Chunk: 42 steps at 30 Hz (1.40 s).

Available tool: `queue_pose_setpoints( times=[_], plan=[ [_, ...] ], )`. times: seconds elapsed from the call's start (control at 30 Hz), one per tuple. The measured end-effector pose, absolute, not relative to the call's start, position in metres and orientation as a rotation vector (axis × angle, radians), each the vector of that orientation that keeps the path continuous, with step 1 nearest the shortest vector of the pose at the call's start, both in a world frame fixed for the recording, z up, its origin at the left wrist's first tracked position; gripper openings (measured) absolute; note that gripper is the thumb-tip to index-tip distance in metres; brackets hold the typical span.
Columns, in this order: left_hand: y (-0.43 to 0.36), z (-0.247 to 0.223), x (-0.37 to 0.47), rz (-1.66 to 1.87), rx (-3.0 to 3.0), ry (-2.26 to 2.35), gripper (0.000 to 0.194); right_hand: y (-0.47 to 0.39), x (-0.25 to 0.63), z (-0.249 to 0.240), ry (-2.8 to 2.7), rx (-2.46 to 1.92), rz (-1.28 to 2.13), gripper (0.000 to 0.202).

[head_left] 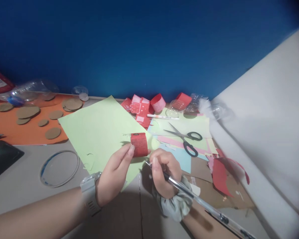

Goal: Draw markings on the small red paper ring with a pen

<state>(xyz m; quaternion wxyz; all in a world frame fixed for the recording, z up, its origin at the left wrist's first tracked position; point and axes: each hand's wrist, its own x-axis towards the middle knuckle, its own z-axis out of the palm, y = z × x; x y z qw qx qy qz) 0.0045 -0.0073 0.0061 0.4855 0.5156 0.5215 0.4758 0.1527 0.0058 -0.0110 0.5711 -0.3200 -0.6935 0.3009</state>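
Observation:
My left hand (116,172) pinches the left edge of a small red paper piece (140,144), which has dark marks along its top edge. My right hand (164,169) is closed around a clear pen (189,192), its tip just below the red piece. Under both lies a light green sheet (97,129), turned at an angle. To the right, black-handled scissors (185,137) lie partly open on coloured papers, beside a white marker (162,117).
Cardboard discs (28,112) lie on orange paper (35,132) at the left, near a clear bottle (32,92). A tape ring (42,171) and a black phone (5,158) are nearer. Red paper scraps (220,176) lie right, by a white wall (271,109).

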Motion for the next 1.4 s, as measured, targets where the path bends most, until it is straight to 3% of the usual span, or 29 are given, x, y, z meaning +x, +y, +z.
queue_pose_setpoints(
  times=[0.27, 0.5, 0.77, 0.93, 1.4],
  plan=[
    [-0.0028, 0.0062, 0.004, 1.107, 1.276, 1.233, 0.028, 0.0069, 0.1503, -0.0131, -1.635, -0.719, 0.705, 0.019],
    [-0.0016, 0.0086, 0.0023, 1.041, 1.313, 1.317, 0.037, 0.0074, 0.1523, -0.0102, -1.712, -0.684, 0.707, 0.021],
    [-0.0074, 0.0016, 0.0063, 1.02, 1.326, 1.31, 0.028, 0.0081, 0.1513, -0.0073, -1.672, -0.976, 0.781, 0.016],
    [-0.0048, 0.0006, 0.0054, 0.99, 1.366, 1.31, 0.029, 0.0111, 0.1496, -0.0056, -1.675, -1.16, 0.735, 0.024],
    [-0.0036, 0.0013, 0.006, 0.956, 1.388, 1.256, 0.033, 0.0126, 0.147, -0.0038, -1.64, -1.211, 0.77, 0.026]
  ],
)
